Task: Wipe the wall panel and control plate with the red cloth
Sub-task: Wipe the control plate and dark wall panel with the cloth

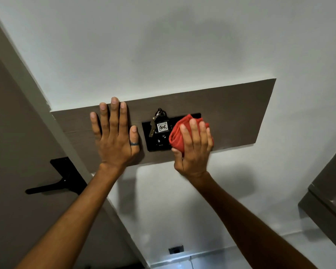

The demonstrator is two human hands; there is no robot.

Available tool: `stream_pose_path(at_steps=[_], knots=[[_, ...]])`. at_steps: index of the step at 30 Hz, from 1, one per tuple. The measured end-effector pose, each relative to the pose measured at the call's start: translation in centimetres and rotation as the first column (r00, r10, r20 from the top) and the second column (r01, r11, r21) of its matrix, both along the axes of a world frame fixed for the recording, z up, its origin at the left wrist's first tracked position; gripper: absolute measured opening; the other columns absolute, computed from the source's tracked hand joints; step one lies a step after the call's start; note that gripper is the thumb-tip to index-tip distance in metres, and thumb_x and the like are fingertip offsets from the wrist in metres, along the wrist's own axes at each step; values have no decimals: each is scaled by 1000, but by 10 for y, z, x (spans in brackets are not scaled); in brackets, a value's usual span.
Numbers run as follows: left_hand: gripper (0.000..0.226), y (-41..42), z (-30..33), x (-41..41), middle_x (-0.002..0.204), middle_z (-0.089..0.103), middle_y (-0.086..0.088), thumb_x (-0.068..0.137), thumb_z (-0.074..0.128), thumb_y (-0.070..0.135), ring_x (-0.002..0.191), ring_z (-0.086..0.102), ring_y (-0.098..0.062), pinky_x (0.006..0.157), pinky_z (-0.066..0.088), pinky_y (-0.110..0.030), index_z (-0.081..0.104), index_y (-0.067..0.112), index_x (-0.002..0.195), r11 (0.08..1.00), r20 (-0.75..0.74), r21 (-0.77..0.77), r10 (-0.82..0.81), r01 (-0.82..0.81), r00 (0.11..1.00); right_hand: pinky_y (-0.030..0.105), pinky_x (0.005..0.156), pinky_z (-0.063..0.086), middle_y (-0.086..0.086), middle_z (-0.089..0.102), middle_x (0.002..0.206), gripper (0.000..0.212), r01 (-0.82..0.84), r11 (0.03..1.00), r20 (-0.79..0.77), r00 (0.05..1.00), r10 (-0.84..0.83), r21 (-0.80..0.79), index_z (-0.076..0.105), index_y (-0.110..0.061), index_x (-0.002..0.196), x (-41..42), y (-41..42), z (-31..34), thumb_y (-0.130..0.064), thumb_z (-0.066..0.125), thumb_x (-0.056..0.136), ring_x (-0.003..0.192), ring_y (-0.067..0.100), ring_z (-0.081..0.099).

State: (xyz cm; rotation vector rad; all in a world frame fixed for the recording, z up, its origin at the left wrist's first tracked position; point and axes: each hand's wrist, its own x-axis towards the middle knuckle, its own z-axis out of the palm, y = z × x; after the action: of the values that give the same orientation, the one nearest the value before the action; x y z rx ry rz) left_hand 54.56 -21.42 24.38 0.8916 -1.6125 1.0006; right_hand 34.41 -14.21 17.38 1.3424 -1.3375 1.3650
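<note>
White wall is filling most of the view; a brown door with a black lever handle is sitting at the left edge; the wall panel, a long brown strip, is running with its long axis left to right across the wall, tilting up toward the right in this view.

The control plate, black and smaller, is sitting near the panel's middle with its long axis along the panel's; a key fob marked 406 is hanging in its upper part with keys beside it.

The left hand is lying open and flat on the panel, fingers spread, just left of the plate, gripping nothing; the right hand is pressing the bunched red cloth against the plate's right end, fingers curled over it.

The cloth is covering the plate's right part and touching the panel's lower edge; uncleaned panel is likely stretching mostly to the right of the cloth, so the right hand is nearer; the fob is sitting just left of the cloth, probably snagging a leftward stroke.
</note>
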Motion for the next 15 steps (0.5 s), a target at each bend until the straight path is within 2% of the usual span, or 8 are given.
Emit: stream_pose_path(at_steps=[3, 5, 8, 11, 13, 15], knots=[[62, 1, 0, 0, 161, 33, -18, 105, 32, 34, 157, -2, -24, 129, 3, -48, 21, 6, 160, 1000, -7, 17, 4, -4, 1000, 51, 131, 29, 16, 51, 159, 55, 2, 1000, -10, 1000, -2, -26, 51, -14, 152, 0, -9, 33, -47, 36, 110, 154, 38, 40], [62, -1, 0, 1, 162, 32, -18, 105, 32, 34, 157, 0, -24, 129, 3, -48, 20, 7, 160, 1000, -6, 15, 10, -10, 1000, 52, 133, 24, 15, 50, 160, 55, -12, 997, -4, 1000, 12, -79, 53, -13, 152, -1, -23, 54, -46, 42, 109, 157, 37, 37], [63, -3, -4, 1, 166, 23, -12, 105, 32, 35, 157, 0, -25, 129, 2, -48, 17, 9, 161, 1000, -1, 17, -11, 11, 1000, 57, 128, 34, 17, 59, 152, 53, 0, 995, 33, 999, 3, -104, 59, -11, 144, 2, -20, 38, -45, 40, 110, 149, 41, 46], [64, -3, -3, 2, 166, 15, -6, 105, 33, 35, 157, 0, -25, 129, 3, -49, 16, 9, 161, 1000, 5, 1, 9, -9, 1000, 62, 117, 46, 18, 54, 149, 53, 22, 998, 4, 1000, -22, -62, 57, -7, 141, 4, -4, 2, -45, 37, 110, 142, 42, 48], [63, -2, -2, 1, 166, 16, -6, 105, 33, 35, 157, 1, -25, 129, 3, -49, 18, 9, 161, 1000, 4, -8, 4, -4, 1000, 60, 115, 47, 16, 53, 154, 53, 29, 999, -8, 1000, -29, -32, 56, -8, 143, -1, -1, -2, -46, 41, 110, 143, 40, 48], [63, -3, -2, 2, 166, 15, -7, 105, 33, 35, 157, 1, -25, 129, 3, -48, 18, 8, 160, 1000, 4, -8, -5, 5, 1000, 52, 113, 46, 12, 54, 153, 54, 55, 997, -60, 997, -57, -50, 60, -11, 143, -11, -2, 6, -50, 48, 108, 141, 35, 51]])
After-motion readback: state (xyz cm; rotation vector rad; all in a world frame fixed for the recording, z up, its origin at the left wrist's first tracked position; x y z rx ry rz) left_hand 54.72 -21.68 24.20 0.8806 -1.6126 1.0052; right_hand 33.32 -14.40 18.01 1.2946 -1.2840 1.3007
